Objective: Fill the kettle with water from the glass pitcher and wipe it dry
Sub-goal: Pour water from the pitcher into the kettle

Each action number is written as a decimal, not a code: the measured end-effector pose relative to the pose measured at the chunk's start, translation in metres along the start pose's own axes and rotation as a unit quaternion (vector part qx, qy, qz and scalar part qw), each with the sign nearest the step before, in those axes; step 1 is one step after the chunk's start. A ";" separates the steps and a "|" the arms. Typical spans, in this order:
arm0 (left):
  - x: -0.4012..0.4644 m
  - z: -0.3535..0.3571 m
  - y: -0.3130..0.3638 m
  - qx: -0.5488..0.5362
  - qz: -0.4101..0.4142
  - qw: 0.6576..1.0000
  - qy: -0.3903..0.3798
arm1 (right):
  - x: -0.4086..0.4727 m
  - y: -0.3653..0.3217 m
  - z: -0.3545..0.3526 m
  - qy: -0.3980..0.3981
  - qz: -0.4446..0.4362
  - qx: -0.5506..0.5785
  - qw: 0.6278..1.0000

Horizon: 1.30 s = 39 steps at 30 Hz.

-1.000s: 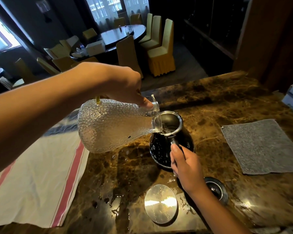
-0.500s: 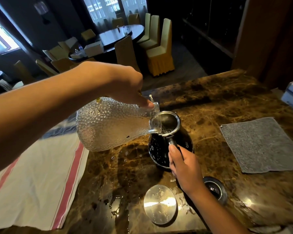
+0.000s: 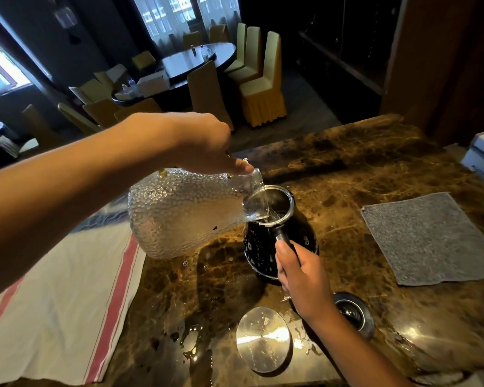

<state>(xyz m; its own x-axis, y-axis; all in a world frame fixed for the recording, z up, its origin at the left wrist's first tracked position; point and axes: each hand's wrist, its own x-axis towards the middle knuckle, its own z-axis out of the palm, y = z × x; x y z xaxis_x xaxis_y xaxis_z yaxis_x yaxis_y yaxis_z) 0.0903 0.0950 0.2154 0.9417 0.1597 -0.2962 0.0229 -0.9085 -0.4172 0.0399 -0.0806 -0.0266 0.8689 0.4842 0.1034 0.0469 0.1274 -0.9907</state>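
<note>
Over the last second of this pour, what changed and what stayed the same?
Almost nothing moved. The left hand keeps the textured glass pitcher tipped, pouring into the dark round kettle; the right hand keeps its grip on the handle. Round metal lid and grey cloth lie unmoved.

Looks like a restaurant private dining room: big round dark table [image 3: 190, 62] upper centre, ringed by chairs in yellow skirted covers [image 3: 259, 88], and a brown marble counter [image 3: 361, 169] up front.
</note>
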 end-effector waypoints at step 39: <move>-0.120 0.227 -0.031 -0.837 -0.239 0.377 0.317 | 0.001 0.001 0.005 0.033 0.042 -0.017 0.998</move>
<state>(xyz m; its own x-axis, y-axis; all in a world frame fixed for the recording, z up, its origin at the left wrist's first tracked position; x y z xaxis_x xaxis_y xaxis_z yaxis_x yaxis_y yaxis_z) -0.0997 0.1911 0.0691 0.5753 0.8167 -0.0447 -0.0783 0.1094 0.9909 0.0380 -0.0755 -0.0270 0.9014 0.4328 0.0149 -0.0120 0.0593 -0.9982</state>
